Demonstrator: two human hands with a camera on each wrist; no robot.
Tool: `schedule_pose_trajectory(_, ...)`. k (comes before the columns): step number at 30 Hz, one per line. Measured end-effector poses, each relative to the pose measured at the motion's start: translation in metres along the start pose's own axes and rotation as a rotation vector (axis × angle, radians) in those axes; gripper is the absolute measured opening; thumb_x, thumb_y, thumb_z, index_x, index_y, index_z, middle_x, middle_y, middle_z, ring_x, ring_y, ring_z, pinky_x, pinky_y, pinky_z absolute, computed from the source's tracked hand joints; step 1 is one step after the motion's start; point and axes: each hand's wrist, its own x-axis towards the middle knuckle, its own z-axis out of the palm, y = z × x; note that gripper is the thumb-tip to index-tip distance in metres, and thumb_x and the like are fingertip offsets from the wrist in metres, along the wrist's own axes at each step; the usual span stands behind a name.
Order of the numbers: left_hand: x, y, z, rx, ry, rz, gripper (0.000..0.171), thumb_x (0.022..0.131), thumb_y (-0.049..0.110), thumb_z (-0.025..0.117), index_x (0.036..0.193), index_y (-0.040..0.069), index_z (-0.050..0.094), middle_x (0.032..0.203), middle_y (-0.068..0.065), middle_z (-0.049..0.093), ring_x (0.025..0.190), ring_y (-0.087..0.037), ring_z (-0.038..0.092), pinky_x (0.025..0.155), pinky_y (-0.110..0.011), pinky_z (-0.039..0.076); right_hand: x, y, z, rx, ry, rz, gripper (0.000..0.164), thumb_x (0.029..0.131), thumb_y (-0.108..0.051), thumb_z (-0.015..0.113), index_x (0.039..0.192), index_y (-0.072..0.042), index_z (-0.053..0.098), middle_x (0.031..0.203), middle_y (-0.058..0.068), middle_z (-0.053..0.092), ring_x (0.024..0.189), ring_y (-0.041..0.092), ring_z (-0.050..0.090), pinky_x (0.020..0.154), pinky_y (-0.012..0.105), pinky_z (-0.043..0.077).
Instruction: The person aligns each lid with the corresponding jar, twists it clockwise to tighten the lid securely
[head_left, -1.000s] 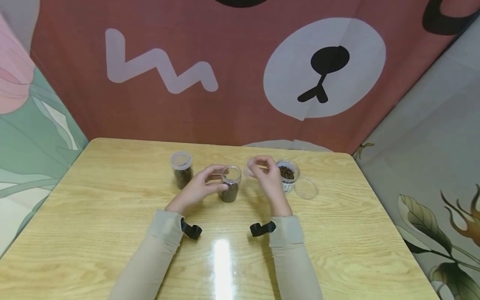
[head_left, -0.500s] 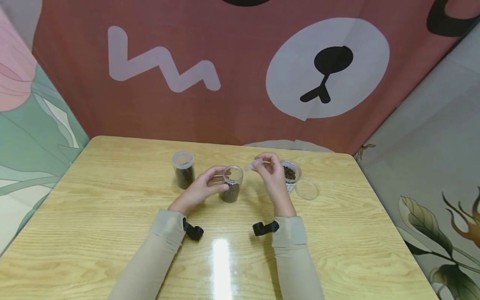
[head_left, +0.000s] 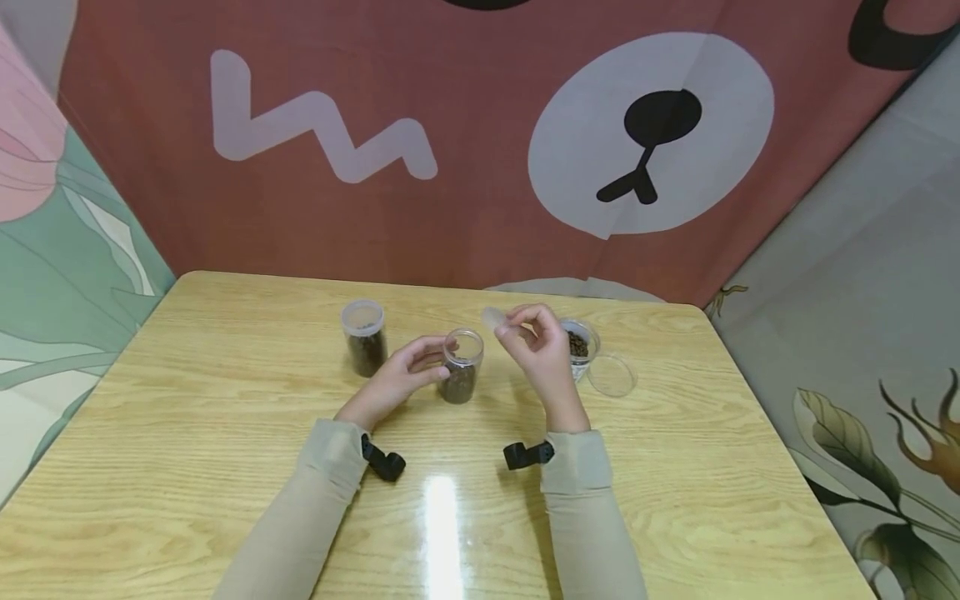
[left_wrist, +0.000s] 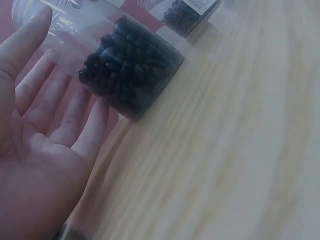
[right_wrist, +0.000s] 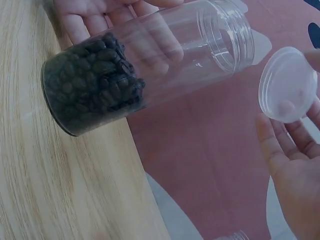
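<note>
In the head view my left hand (head_left: pixel 401 375) holds a clear open-topped jar (head_left: pixel 458 385) that stands on the table. Dark beans fill about its lower half. The left wrist view has my thumb at the neck of the jar (left_wrist: pixel 132 65) and my fingers behind its side. My right hand (head_left: pixel 546 350) pinches a translucent round lid (head_left: pixel 492 317) by its edge, raised beside the jar's mouth and apart from it. Seen from the right wrist, the lid (right_wrist: pixel 287 85) is tilted with its rimmed edge toward the jar (right_wrist: pixel 100 80).
A similar jar of dark contents with a translucent lid (head_left: pixel 367 350) stands at left. Behind my right hand is an open tub of brown pellets (head_left: pixel 577 343), partly hidden. A clear disc-shaped lid (head_left: pixel 612 377) lies next to it. A printed curtain (head_left: pixel 480 225) hangs behind the table.
The lid in my right hand has turned and risen slightly, passing through a more edge-on tilt. My left hand and the jar stay in place.
</note>
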Motion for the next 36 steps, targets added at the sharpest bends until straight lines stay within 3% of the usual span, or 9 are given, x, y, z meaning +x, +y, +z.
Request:
schedule_pose_trajectory(6, -0.001, -0.006, -0.001, -0.024, 0.004, 0.003, 0.048, 0.101, 0.02, 0.065, 0.146, 0.012, 0.05, 0.148, -0.008, 0.053, 0.139, -0.024, 0.047, 0.114, -0.043, 0.041, -0.002, -0.026, 0.008, -0.116, -0.055, -0.02, 0.017, 0.087, 0.012, 0.073, 0.096, 0.015, 0.058, 0.114, 0.023, 0.059, 0.113, 0.034, 0.058, 0.106, 0.042, 0.049)
schedule_pose_trajectory(16, -0.003, -0.01, -0.001, -0.027, -0.002, -0.011, 0.047, 0.101, 0.025, 0.066, 0.145, 0.015, 0.051, 0.147, -0.004, 0.053, 0.139, -0.022, 0.047, 0.113, -0.043, 0.042, -0.006, -0.026, 0.01, -0.205, -0.179, -0.038, 0.02, 0.083, 0.011, 0.078, 0.097, 0.012, 0.064, 0.121, 0.027, 0.06, 0.118, 0.034, 0.056, 0.112, 0.037, 0.044)
schedule_pose_trajectory(22, -0.002, -0.011, -0.002, -0.015, -0.011, -0.002, 0.048, 0.101, 0.026, 0.065, 0.145, 0.014, 0.051, 0.147, -0.005, 0.052, 0.139, -0.023, 0.047, 0.114, -0.045, 0.042, -0.007, -0.027, 0.013, -0.216, -0.21, -0.053, 0.019, 0.082, 0.011, 0.078, 0.096, 0.011, 0.065, 0.12, 0.027, 0.061, 0.118, 0.036, 0.057, 0.111, 0.038, 0.046)
schedule_pose_trajectory(29, -0.002, -0.013, -0.003, -0.03, -0.019, -0.006, 0.049, 0.101, 0.027, 0.065, 0.146, 0.015, 0.05, 0.148, -0.006, 0.052, 0.139, -0.026, 0.047, 0.116, -0.046, 0.039, -0.005, -0.011, 0.014, -0.23, -0.232, -0.083, 0.022, 0.08, 0.013, 0.079, 0.097, 0.011, 0.066, 0.12, 0.028, 0.062, 0.119, 0.04, 0.058, 0.11, 0.037, 0.047)
schedule_pose_trajectory(36, -0.001, -0.012, -0.004, -0.021, -0.03, -0.014, 0.048, 0.103, 0.028, 0.063, 0.147, 0.016, 0.049, 0.149, -0.005, 0.05, 0.14, -0.026, 0.045, 0.116, -0.047, 0.039, -0.004, 0.008, 0.012, -0.275, -0.245, -0.102, 0.024, 0.081, 0.003, 0.084, 0.101, 0.002, 0.07, 0.122, 0.017, 0.065, 0.12, 0.032, 0.059, 0.109, 0.04, 0.047)
